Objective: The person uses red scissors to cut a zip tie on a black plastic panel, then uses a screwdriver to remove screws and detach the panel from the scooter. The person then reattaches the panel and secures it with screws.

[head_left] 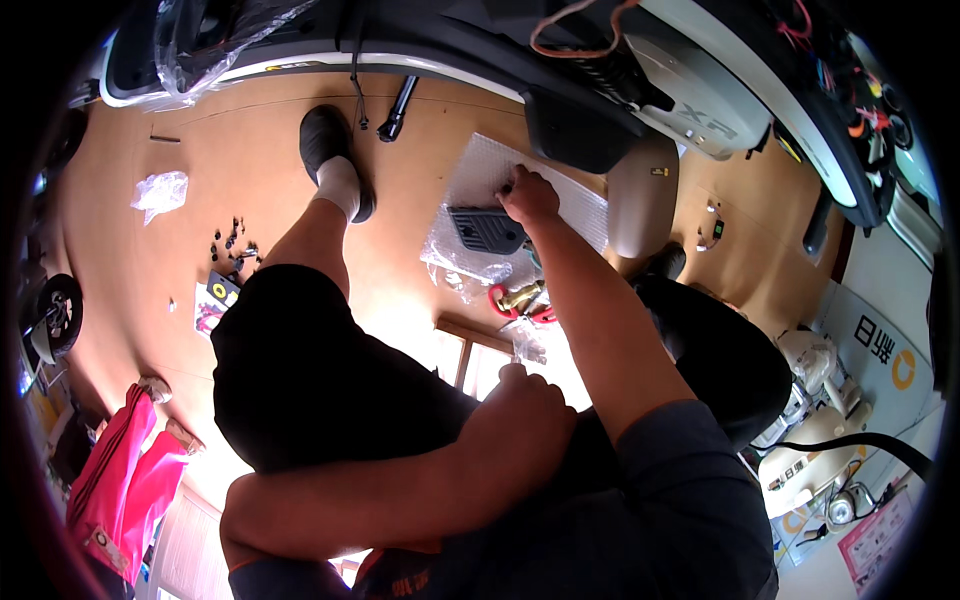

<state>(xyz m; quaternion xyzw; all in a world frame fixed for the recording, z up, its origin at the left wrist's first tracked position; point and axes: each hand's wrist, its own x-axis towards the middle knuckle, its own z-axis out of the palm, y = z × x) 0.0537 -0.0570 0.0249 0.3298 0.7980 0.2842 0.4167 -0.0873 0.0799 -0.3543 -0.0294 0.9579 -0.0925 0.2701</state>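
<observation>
My right hand (530,196) reaches down to a bubble wrap sheet (465,170) on the floor. Its fingers are pinched together at the upper edge of a black ribbed plastic part (485,230); a small dark bit shows at the fingertips, too little to name. My left hand (520,412) is closed in front of my body, with its thumb on top; what it holds, if anything, is hidden. Between the two hands lie a tool with red loop handles (497,300), a brass-coloured piece (522,297) and crumpled clear plastic (528,338).
A scooter with a beige panel (640,195) stands along the far side. A black rod (398,110) lies by my left shoe (325,140). Several small black parts (235,245), a printed card (212,305) and a plastic bag (158,195) lie leftward. A pink cloth (125,470) is at lower left.
</observation>
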